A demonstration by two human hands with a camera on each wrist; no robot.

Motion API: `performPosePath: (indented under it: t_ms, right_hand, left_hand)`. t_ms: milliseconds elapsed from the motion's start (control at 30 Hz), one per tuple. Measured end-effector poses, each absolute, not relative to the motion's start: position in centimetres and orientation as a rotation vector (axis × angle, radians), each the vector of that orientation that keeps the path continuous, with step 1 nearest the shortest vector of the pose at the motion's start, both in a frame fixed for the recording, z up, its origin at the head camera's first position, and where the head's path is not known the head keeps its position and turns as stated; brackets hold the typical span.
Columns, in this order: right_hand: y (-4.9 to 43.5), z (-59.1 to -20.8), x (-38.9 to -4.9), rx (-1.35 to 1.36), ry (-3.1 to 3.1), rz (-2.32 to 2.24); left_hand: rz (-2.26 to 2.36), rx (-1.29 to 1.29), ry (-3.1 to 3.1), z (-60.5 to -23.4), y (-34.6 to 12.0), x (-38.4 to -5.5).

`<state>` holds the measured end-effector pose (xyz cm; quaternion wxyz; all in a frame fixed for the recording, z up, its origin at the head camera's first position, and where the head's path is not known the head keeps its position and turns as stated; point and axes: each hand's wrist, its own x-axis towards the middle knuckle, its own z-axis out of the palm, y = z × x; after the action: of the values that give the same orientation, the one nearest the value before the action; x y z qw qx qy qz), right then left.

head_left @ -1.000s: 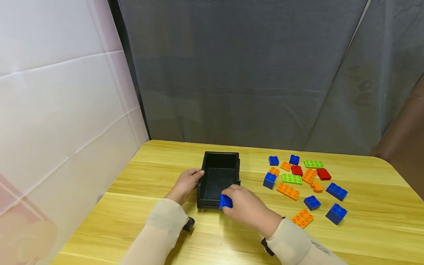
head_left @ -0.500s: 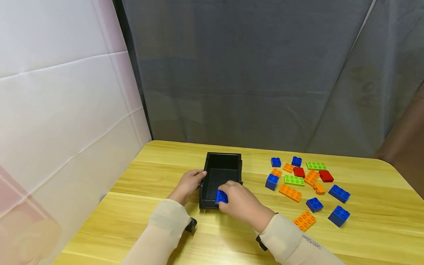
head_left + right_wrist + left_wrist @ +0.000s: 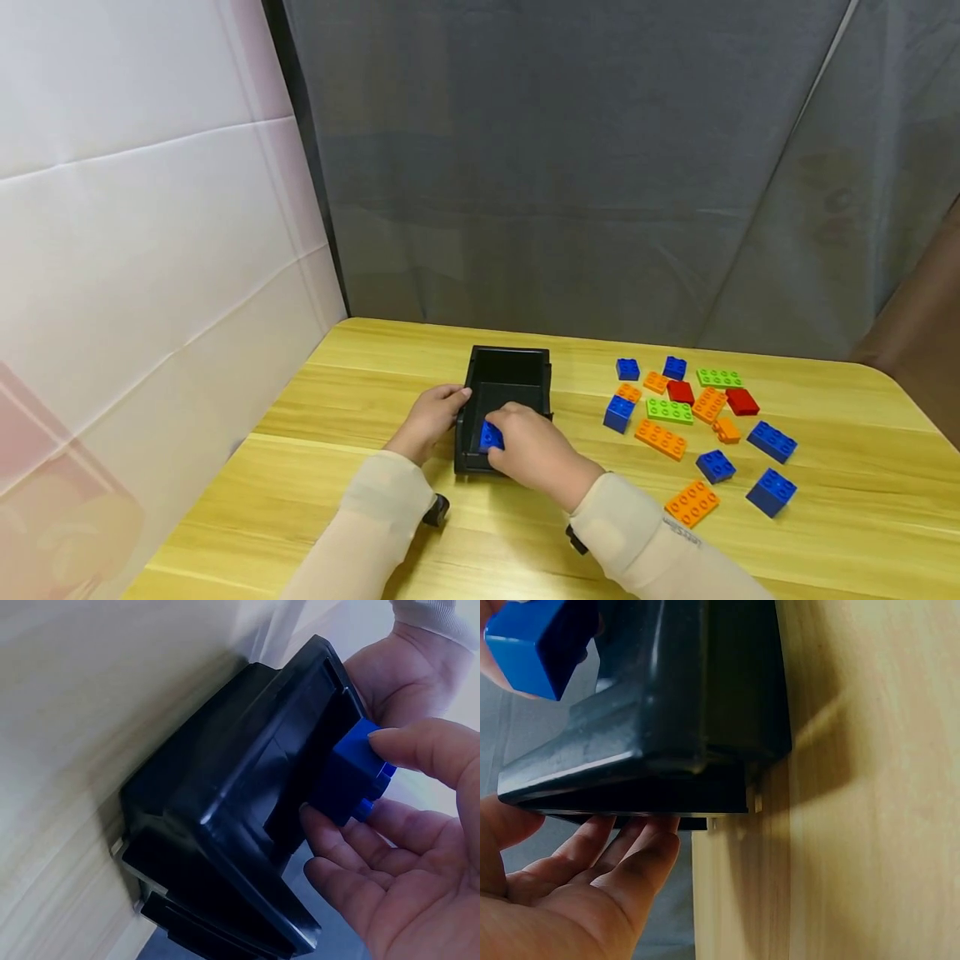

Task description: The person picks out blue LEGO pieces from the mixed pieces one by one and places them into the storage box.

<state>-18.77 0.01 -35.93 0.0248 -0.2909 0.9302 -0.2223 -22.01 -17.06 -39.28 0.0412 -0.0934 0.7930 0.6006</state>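
A black plastic bin stands on the wooden table. My left hand holds its left side, thumb over the rim and fingers against the outer wall, as the left wrist view shows of the hand. Between thumb and fingers, my right hand pinches a blue toy building brick over the near end of the bin. In the right wrist view the brick overlaps the bin's opening, its studs turned toward the palm. The right hand hides part of the bin's near right corner.
Right of the bin lie several loose bricks: blue bricks, orange bricks, green bricks and red bricks. A grey curtain hangs behind the table, a white cloth wall at the left.
The right hand has moved left and slightly away from me, carrying the blue brick from the bin's near right edge to over its inside. The left hand keeps its hold on the bin.
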Motion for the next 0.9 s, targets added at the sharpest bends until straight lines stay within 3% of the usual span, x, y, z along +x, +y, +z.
performPosePath:
  t_ms: [900]
  right_hand:
    - [-1.2,-36.6,-20.6,-0.882,2.863,-0.558]
  left_hand:
    - [1.85,-0.301,2.426,-39.4,-17.0,-22.1]
